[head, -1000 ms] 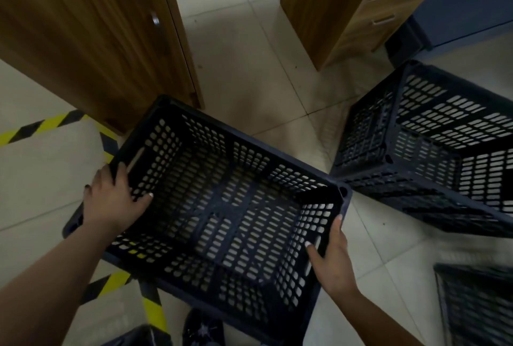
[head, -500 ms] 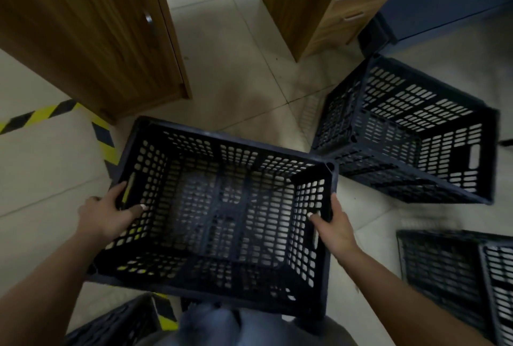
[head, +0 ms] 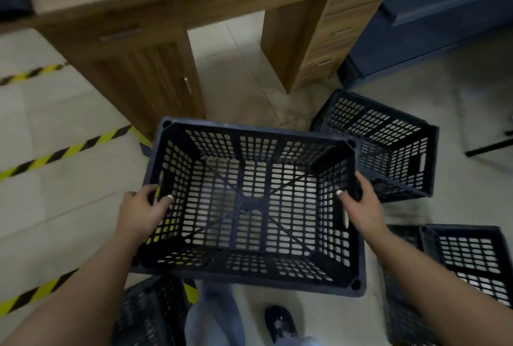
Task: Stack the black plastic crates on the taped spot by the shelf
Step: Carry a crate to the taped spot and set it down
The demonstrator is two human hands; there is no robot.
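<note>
I hold an empty black slotted crate (head: 249, 134) level in the air, open side up, in the middle of the view. My left hand (head: 141, 211) grips its left end wall, thumb inside. My right hand (head: 361, 207) grips its right end wall the same way. Yellow-and-black tape (head: 69, 148) marks a patch of floor to the left, beside the wooden desk. A second black crate (head: 388, 134) lies tilted on the floor at right. A third black crate (head: 472, 257) stands at lower right, and part of another crate (head: 150, 312) shows at bottom left.
A wooden desk (head: 155, 48) with drawers and a cupboard door stands straight ahead. A dark blue cabinet (head: 433, 18) fills the upper right. My leg and black shoe (head: 280, 323) show under the held crate. The floor is pale tile.
The crate has risen off the floor and turned level and square to me. My view has lifted, so the whole desk front now shows. Both hands kept their grip on the end walls.
</note>
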